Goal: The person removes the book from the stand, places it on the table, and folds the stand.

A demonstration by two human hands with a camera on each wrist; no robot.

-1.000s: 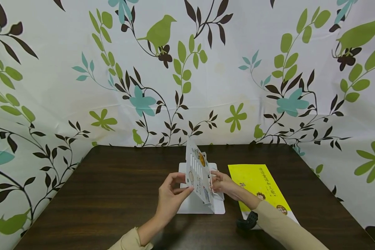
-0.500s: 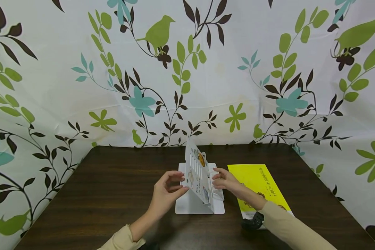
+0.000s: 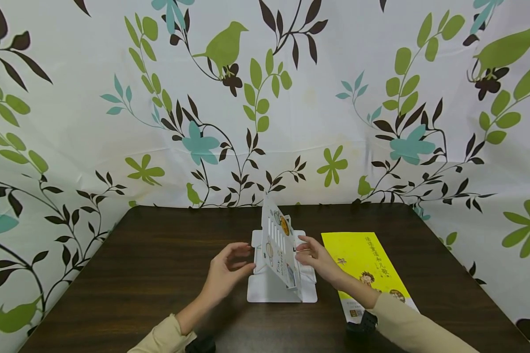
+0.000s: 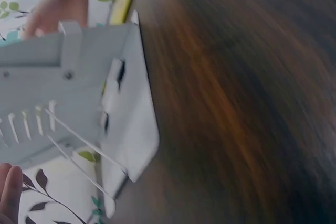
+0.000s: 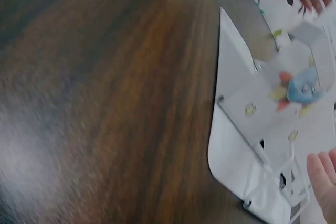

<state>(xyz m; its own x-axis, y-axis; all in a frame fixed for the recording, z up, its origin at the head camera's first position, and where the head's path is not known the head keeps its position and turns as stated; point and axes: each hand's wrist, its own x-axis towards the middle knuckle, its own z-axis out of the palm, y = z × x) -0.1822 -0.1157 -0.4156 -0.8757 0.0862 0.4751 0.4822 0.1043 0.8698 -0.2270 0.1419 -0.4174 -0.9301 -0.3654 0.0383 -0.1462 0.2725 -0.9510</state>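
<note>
A white book stand (image 3: 279, 247) with cartoon prints and a slotted panel stands tilted up on its flat base (image 3: 265, 291). My left hand (image 3: 226, 270) hovers at its left side, thumb and fingers apart with nothing between them. On the other side, my right hand (image 3: 321, 260) has its fingertips close by the front ledge, loosely bent. The left wrist view shows the stand's grey back (image 4: 37, 95) and a wire prop (image 4: 86, 142) running down to the base. In the right wrist view, bent wire page holders (image 5: 292, 163) lie near my right fingertips (image 5: 316, 169).
A yellow book (image 3: 357, 250) with Chinese characters lies flat on the dark wooden table (image 3: 168, 255), to the right under my right forearm. Patterned cloth (image 3: 291, 122) with leaves and birds hangs behind the table's far edge.
My left hand has come off the stand's panel and drawn back to the left. My right hand has moved slightly away from the ledge, then closer again. The stand keeps its tilt.
</note>
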